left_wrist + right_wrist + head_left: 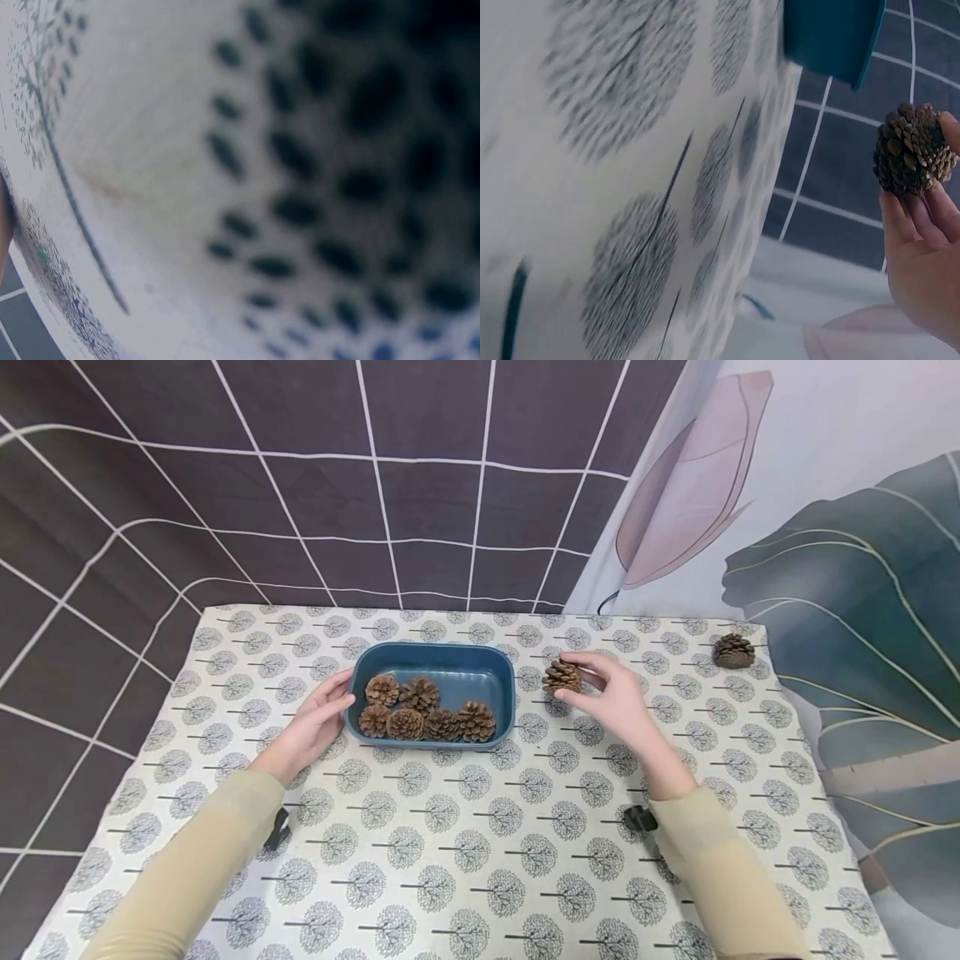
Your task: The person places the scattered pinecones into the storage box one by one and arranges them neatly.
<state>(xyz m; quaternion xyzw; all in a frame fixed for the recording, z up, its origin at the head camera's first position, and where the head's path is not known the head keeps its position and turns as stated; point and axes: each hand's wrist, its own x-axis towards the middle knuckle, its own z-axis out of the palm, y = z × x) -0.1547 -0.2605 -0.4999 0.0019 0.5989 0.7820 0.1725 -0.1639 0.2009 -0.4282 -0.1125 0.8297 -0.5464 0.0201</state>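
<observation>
My right hand [609, 693] pinches a brown pine cone [562, 678] between thumb and fingers, to the right of a blue rectangular basin [504, 745]. In the right wrist view the same pine cone [909, 150] sits at the fingertips, scales spread. My left hand [318, 718] holds the basin's left side, its thumb at the rim. Several pine cones [406, 724] lie inside the basin, mostly along its near and left sides. The left wrist view shows mainly blurred tablecloth, so the left fingers are hidden there.
Another pine cone [733, 651] lies near the table's far right corner. The table wears a white tablecloth [465, 910] printed with grey trees. Dark tiled cloth [420, 502] hangs behind and to the left; a patterned curtain [847, 577] hangs on the right.
</observation>
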